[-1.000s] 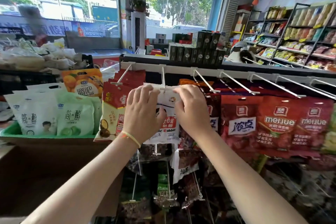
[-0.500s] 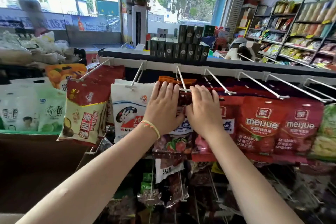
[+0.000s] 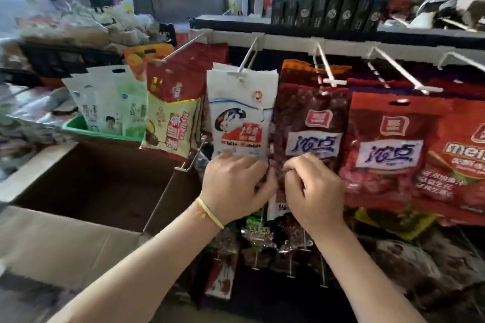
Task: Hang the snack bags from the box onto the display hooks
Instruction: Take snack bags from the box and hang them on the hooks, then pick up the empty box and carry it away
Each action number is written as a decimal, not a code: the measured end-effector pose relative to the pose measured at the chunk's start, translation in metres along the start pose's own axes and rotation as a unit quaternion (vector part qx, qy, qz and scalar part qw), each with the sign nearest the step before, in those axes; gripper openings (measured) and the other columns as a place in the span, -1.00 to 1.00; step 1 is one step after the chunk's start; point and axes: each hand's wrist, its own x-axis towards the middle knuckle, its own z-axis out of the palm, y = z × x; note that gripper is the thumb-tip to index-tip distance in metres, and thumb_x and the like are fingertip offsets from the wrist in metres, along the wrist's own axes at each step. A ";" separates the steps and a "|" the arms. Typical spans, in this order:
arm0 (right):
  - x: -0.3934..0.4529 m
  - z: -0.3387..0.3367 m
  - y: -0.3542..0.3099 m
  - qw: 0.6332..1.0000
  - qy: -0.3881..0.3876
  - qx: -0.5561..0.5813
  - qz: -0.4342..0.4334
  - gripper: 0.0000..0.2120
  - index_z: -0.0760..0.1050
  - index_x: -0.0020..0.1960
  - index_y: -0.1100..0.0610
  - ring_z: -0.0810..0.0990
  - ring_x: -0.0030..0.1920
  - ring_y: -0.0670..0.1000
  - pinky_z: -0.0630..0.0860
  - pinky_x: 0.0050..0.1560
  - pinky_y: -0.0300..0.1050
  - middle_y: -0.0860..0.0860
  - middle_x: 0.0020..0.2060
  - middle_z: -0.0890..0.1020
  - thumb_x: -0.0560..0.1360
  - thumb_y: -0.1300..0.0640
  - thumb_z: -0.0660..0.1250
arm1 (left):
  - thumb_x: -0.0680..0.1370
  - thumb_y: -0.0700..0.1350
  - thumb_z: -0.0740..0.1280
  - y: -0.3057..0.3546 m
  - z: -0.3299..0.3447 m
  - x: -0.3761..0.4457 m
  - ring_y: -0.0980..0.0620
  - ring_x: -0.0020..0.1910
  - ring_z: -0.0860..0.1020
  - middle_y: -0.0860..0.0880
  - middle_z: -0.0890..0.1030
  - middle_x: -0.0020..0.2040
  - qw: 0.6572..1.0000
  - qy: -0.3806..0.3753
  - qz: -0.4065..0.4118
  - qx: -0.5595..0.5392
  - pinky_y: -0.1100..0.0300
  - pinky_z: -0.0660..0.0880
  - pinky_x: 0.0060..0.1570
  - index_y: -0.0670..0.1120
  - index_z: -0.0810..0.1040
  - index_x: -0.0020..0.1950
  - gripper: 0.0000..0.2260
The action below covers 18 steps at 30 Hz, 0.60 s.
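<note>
Both hands low on the hung bags, box open at your left.

Your left hand (image 3: 233,186) rests with loosely bent fingers on the bottom edge of the white bag (image 3: 241,113), which hangs on its hook (image 3: 245,61). Your right hand (image 3: 312,189) is curled at the bottom of the dark red bag (image 3: 312,123) on the next hook (image 3: 324,65); it looks like a pinch on that edge, but blur hides the fingertips, so I can't tell if that grip is really closed on it. Both bags are up, touching side by side. Step reads as straightening after hanging. The box (image 3: 86,191) looks dark inside; no bags visible in it from here. Next move, as a judgement: let go, reach left into the box, check for another bag, and find a hook with free room.
</note>
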 end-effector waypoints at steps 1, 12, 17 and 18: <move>-0.010 0.015 -0.014 0.999 -0.026 0.019 0.005 -0.79 0.58 -0.22 0.24 0.53 -0.42 0.09 0.46 -0.47 0.00 0.06 -0.36 0.56 0.49 0.27 0.19 | 0.52 -0.07 0.31 -0.013 -0.009 -0.018 -0.05 -0.52 0.48 -0.01 0.48 -0.49 1.000 -0.008 -0.010 -0.006 0.16 0.38 -0.46 -0.08 0.43 -0.45 -0.67; -0.075 0.219 -0.258 0.974 -0.181 0.106 0.086 -0.79 0.59 -0.13 0.12 0.60 -0.26 0.01 0.57 -0.26 0.00 -0.02 -0.23 0.62 0.50 0.18 0.18 | 0.44 0.05 0.23 -0.269 -0.129 -0.223 -0.11 -0.26 0.61 -0.04 0.60 -0.26 0.952 -0.228 -0.194 0.068 0.11 0.46 -0.30 -0.06 0.59 -0.27 -0.75; -0.095 0.307 -0.298 0.905 -0.399 -0.002 0.144 -0.61 0.44 0.37 0.04 0.47 0.32 0.03 0.36 0.40 -0.03 -0.01 0.29 0.53 0.56 0.06 0.32 | 0.53 0.19 0.28 -0.348 -0.142 -0.285 -0.07 0.45 0.30 -0.02 0.41 0.41 0.833 -0.503 -0.219 0.066 -0.06 0.12 0.49 0.09 0.42 0.43 -0.52; -0.097 0.318 -0.300 0.892 -0.426 -0.033 0.146 -0.57 0.40 0.41 0.03 0.43 0.36 0.03 0.28 0.46 -0.03 -0.02 0.33 0.51 0.56 0.01 0.32 | 0.55 0.19 0.27 -0.356 -0.143 -0.293 -0.07 0.47 0.28 -0.02 0.41 0.41 0.826 -0.517 -0.213 0.069 -0.12 0.03 0.52 0.10 0.42 0.42 -0.54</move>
